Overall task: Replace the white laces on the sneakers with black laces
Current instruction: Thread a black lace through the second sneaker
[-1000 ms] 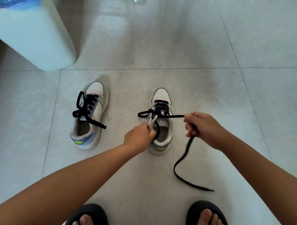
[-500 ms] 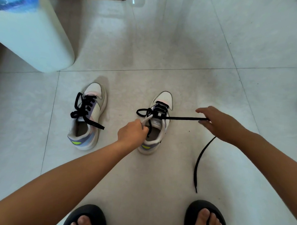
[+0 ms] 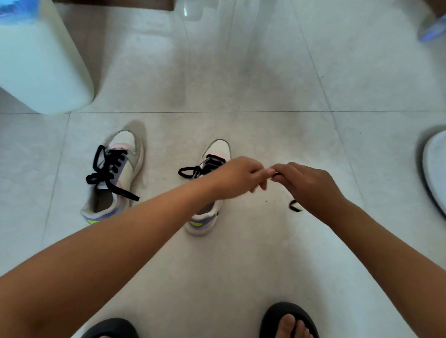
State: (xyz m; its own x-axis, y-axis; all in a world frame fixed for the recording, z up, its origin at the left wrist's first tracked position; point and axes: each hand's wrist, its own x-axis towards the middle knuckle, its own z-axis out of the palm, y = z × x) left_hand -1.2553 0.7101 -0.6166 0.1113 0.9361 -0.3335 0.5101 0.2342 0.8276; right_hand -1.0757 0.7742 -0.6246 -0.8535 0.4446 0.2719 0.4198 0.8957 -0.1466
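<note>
While a black lace (image 3: 190, 171) loops out from the right-hand sneaker (image 3: 206, 219) at mid-frame, its other end is pinched between the meeting fingertips of the left hand (image 3: 235, 178) and right hand (image 3: 306, 187). A laced sneaker (image 3: 114, 174) is seen at left, a white bin (image 3: 37, 66) at upper left, black sandals (image 3: 274, 321) along the bottom edge.

Black laces (image 3: 109, 169), white sneakers (image 3: 127, 145)

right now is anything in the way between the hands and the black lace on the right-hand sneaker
Nothing visible is. The left hand and right hand meet fingertip to fingertip above the sneaker, with a bit of the black lace showing at that meeting point. Which hand pinches it is unclear.
</note>
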